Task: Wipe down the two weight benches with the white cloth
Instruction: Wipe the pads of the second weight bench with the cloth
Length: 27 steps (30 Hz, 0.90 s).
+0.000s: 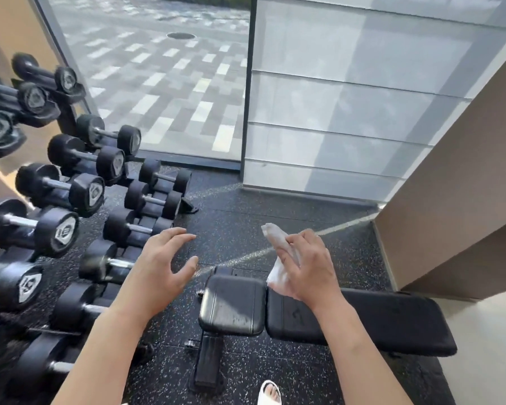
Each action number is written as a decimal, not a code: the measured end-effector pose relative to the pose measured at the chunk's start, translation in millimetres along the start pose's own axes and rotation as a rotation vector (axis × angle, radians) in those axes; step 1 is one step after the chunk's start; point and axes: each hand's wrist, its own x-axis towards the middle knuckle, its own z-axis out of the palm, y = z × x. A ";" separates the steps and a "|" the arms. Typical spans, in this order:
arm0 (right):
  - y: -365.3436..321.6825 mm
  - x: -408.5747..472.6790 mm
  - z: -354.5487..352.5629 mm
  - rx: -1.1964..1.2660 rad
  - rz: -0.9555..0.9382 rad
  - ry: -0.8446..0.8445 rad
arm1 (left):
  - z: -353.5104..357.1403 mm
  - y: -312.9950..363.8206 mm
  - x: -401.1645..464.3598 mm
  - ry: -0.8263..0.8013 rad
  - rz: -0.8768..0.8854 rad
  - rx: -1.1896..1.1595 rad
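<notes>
A black padded weight bench (362, 323) lies across the lower middle of the head view, its small seat pad (231, 305) on the left and its long back pad stretching right. My right hand (307, 267) hovers above the gap between the two pads and grips a crumpled white cloth (276, 244), which sticks out above and below the fingers. My left hand (164, 264) floats left of the bench with fingers spread, holding nothing. Only one bench is in view.
A rack of black dumbbells (70, 194) fills the left side, close to my left arm. A glass wall (164, 77) and frosted panels (348, 112) stand behind, and a beige wall (465, 200) juts in at right. The floor is speckled black rubber (275, 206). A white slipper (269, 393) shows at the bottom.
</notes>
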 end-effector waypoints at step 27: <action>185.9 92.6 391.9 0.007 0.166 -0.392 | 249.9 -274.3 150.8 -0.423 -0.132 0.140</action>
